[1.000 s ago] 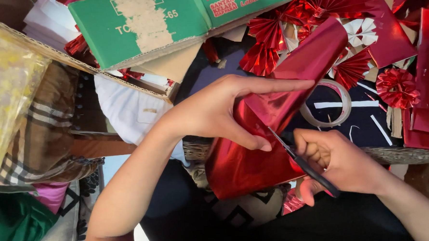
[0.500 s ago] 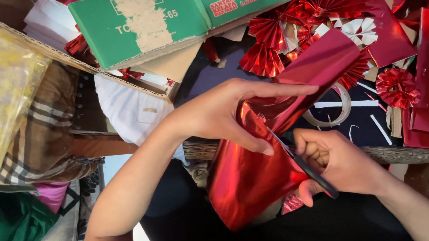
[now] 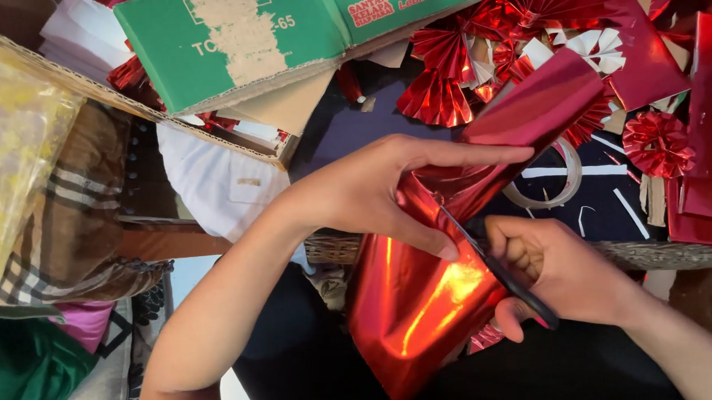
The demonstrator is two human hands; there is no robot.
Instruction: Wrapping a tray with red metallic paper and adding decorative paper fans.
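Note:
My left hand [image 3: 379, 187] grips a long sheet of shiny red foil paper [image 3: 417, 309] near its middle, thumb under and fingers stretched over it. The sheet runs from my lap up to the right toward the pile of decorations. My right hand [image 3: 563, 271] holds black scissors [image 3: 495, 270], whose blades cut into the foil just below my left thumb.
A green cardboard box [image 3: 237, 41] lies open at the top. Folded red foil fans [image 3: 447, 76] and rosettes [image 3: 656, 143] are heaped at top right, beside a tape roll [image 3: 559, 187] on dark cloth. A plaid cloth [image 3: 69, 228] and a yellow plastic bag [image 3: 10, 151] lie at the left.
The scissors have advanced a little up into the foil, and the lower flap of the sheet has dropped and swung toward my lap. My left hand has hardly moved.

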